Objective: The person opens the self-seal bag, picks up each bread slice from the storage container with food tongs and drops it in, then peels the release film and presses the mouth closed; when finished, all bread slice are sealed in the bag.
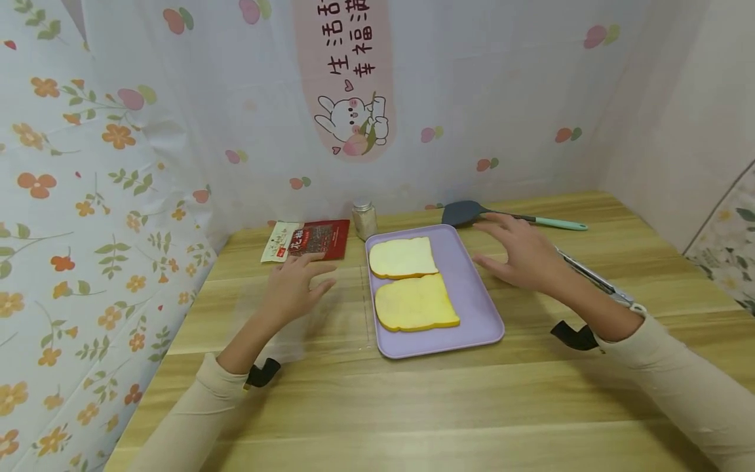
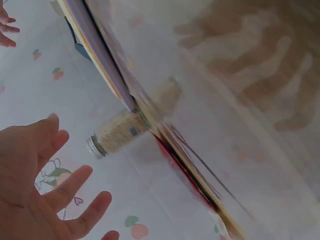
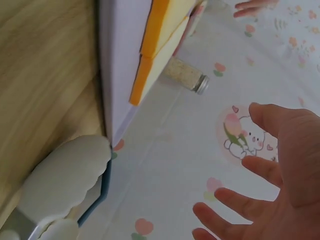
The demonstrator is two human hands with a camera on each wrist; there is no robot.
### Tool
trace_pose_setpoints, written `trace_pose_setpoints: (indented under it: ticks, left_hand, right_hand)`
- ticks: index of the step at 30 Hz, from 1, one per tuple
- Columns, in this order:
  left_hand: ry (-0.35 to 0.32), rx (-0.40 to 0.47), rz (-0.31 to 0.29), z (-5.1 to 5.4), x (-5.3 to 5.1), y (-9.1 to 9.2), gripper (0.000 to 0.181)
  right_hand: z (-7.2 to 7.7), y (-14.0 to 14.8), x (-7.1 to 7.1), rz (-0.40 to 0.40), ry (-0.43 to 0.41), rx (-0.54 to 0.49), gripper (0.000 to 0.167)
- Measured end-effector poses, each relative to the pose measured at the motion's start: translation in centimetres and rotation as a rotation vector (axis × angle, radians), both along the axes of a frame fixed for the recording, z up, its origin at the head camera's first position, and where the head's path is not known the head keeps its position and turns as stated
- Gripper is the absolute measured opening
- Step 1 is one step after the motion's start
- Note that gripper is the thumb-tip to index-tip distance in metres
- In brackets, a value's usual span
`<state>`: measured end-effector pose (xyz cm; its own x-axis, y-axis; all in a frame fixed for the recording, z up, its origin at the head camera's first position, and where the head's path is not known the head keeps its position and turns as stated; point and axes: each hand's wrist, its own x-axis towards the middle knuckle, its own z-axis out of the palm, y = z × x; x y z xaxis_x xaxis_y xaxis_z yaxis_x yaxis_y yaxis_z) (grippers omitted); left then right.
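Note:
A lilac tray lies on the table with two bread slices on it, a pale one at the back and a yellower one in front. The left hand hovers left of the tray, fingers spread and holding nothing, close to a red spice packet. To the tray's right, the right hand is raised with spread fingers, also empty. Both palms show in the wrist views, the left hand and the right hand touching nothing.
Behind the tray stands a glass shaker jar. A spatula with a green handle lies at the back right, and metal tongs lie partly behind the right forearm. A clear flat sheet is left of the tray. Patterned curtains border the table.

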<state>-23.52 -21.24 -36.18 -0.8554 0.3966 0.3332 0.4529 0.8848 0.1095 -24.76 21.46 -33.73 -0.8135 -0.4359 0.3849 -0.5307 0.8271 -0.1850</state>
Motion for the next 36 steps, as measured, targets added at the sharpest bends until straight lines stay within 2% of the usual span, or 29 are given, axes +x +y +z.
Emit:
trace_pose_setpoints:
  ticks: [5,9,15,20,27,30,36]
  left_hand:
    - [-0.049,-0.007,-0.022,-0.5,-0.3,-1.1,0.029]
    - [-0.117,-0.039,-0.008,-1.0,-0.5,-1.9,0.028]
    - [-0.226,-0.055,0.022,-1.7,-0.6,-2.6,0.031]
    - [-0.267,-0.075,0.009,-2.1,-0.9,-2.6,0.035]
    - [-0.300,-0.107,-0.012,-2.3,-1.0,-2.3,0.031]
    - [-0.301,-0.121,-0.020,-2.1,-1.1,-2.2,0.032]
    - [-0.301,-0.156,-0.006,-1.6,-1.3,-2.4,0.035]
  right_hand:
    - [-0.6,2.0,0.4,0.007,-0.096,0.006,0.060]
    - [-1.1,3.5,0.7,-0.003,-0.155,-0.017,0.063]
    - [-1.3,5.0,0.9,0.027,-0.167,-0.044,0.061]
    - [-1.4,4.8,0.9,0.073,-0.208,-0.056,0.055]
    - [-2.0,1.9,0.0,0.122,-0.253,-0.058,0.046]
    - [-1.7,-0.2,0.0,0.157,-0.314,-0.072,0.044]
    - [-1.0,-5.6,-0.5,0.290,-0.369,-0.050,0.038]
